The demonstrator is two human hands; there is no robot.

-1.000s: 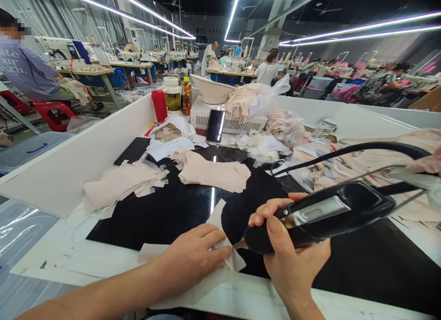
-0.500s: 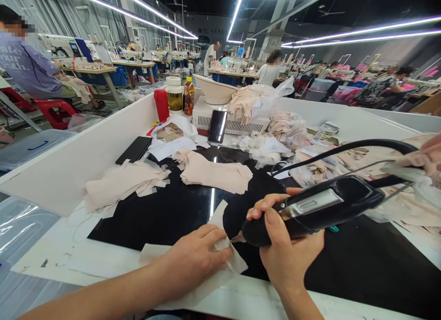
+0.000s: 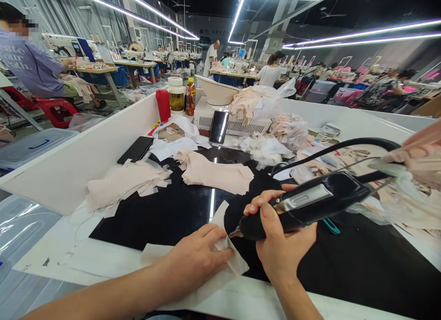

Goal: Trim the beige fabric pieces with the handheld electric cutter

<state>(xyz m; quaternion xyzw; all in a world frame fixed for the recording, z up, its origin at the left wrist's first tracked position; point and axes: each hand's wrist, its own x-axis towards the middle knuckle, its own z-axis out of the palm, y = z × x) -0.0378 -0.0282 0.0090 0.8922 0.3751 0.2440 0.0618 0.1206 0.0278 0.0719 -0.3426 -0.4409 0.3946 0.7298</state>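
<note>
My left hand [image 3: 203,255] presses on a pale fabric piece [image 3: 220,216] at the front edge of the black mat [image 3: 165,219], its fingers closed on the cloth. My right hand [image 3: 282,242] is wrapped round a black handheld tool [image 3: 306,205] with a silver plate. The tool's narrow metal tip [image 3: 235,233] points left and meets the fabric beside my left fingertips. A black cable [image 3: 337,148] arches over the tool. Behind lie a beige fabric stack [image 3: 217,173] and, to the left, a second stack [image 3: 124,182].
A phone [image 3: 219,127] leans on a white box [image 3: 203,118]. A black case [image 3: 135,150], a red cup [image 3: 163,104] and bagged fabric [image 3: 289,129] stand behind. Another person's hand [image 3: 420,141] shows at the right edge. A teal item [image 3: 331,226] lies right of the tool.
The tool and my right hand have shifted slightly left and up, uncovering more of the teal item. The other person's hand at the right has moved left. My left hand is nearly unmoved.
</note>
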